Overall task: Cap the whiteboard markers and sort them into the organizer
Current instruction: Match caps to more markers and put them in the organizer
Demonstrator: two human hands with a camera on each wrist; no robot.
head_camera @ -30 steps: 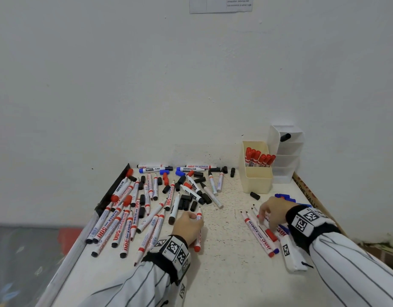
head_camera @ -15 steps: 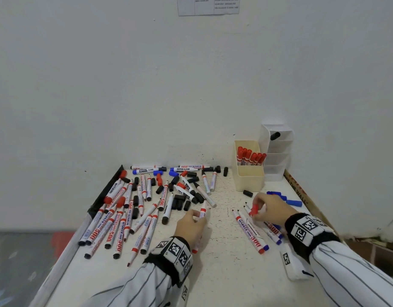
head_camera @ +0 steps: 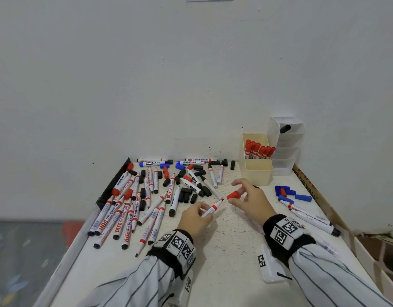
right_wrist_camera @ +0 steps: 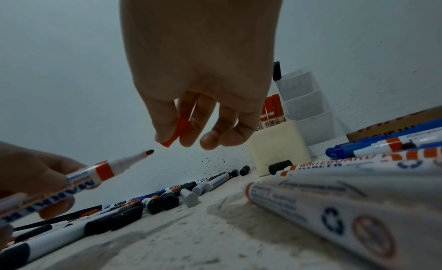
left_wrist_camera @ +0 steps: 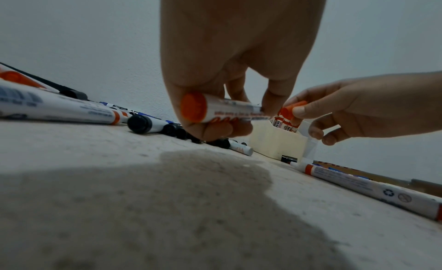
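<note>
One red marker mid-capping, over the tabletop

Our left hand grips the red marker; right hand pinches its red cap just off the tip. Next we need to line them up and push.

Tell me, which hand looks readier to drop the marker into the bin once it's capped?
Probably the right hand: it is nearer the cream bin. But it pinches only the red cap; the left hand grips the marker.

Hands lifted; red cap nears, seemingly, marker tip.
</note>
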